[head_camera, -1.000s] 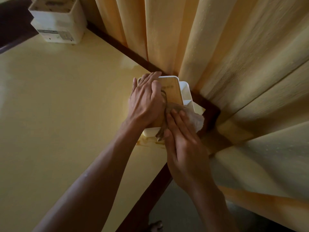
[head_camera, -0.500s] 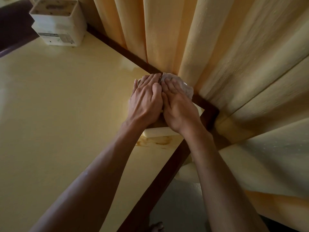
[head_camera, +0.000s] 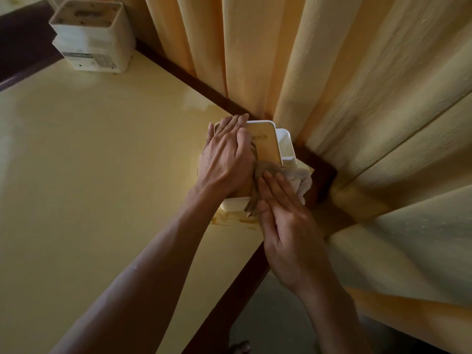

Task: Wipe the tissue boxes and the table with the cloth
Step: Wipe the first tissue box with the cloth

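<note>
White tissue box (head_camera: 283, 141), tan lid; beige cloth (head_camera: 293, 177); yellow table (head_camera: 102, 175).

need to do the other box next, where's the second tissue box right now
In the head view the second tissue box stands at the table's far left corner, beside the curtain, well away from both hands.

Both forearms extend forward, bare. Left hand (head_camera: 226, 159) lies palm down, fingers straight and together, thumb alongside. Right hand (head_camera: 286, 226) lies palm down just beside it, fingers (head_camera: 274, 186) straight, pressing flat; wrists nearly parallel.
</note>
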A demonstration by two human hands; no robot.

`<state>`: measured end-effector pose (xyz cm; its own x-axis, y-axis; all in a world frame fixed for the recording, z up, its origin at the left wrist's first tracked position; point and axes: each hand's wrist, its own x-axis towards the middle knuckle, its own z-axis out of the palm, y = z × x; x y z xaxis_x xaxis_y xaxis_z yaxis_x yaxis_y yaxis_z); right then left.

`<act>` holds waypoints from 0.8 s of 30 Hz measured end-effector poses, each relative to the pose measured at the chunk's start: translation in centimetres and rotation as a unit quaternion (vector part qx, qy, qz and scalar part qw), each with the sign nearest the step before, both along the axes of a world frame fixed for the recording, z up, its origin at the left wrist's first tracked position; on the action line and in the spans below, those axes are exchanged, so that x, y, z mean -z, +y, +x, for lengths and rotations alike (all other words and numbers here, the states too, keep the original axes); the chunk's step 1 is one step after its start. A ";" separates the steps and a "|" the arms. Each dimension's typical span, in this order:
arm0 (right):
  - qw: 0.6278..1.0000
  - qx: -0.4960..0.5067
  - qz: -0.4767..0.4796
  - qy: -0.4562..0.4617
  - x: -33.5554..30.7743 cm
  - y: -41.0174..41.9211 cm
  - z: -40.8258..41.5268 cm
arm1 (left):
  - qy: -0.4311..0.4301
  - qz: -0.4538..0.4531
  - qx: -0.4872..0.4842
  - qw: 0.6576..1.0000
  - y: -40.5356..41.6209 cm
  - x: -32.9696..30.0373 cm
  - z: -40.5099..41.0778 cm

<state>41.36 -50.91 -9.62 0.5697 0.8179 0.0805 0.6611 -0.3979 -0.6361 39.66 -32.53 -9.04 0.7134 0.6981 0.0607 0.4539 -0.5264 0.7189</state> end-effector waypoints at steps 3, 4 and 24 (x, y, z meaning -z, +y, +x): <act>1.000 0.003 -0.002 -0.028 0.0 0.4 0.5 | 0.000 0.009 0.006 1.000 0.1 0.1 -0.1; 1.000 0.002 -0.003 -0.031 -0.1 0.8 0.7 | 0.001 0.012 0.009 1.000 0.1 0.2 -0.1; 0.989 0.082 0.104 0.058 -2.0 7.9 8.6 | -0.003 0.019 0.027 0.999 0.1 -0.2 -0.3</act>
<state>49.98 -43.03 -7.64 0.7083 0.6867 0.1632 0.5159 -0.3459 -0.7837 39.35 -32.40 -8.87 0.7500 0.6553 0.0902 0.4197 -0.5768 0.7008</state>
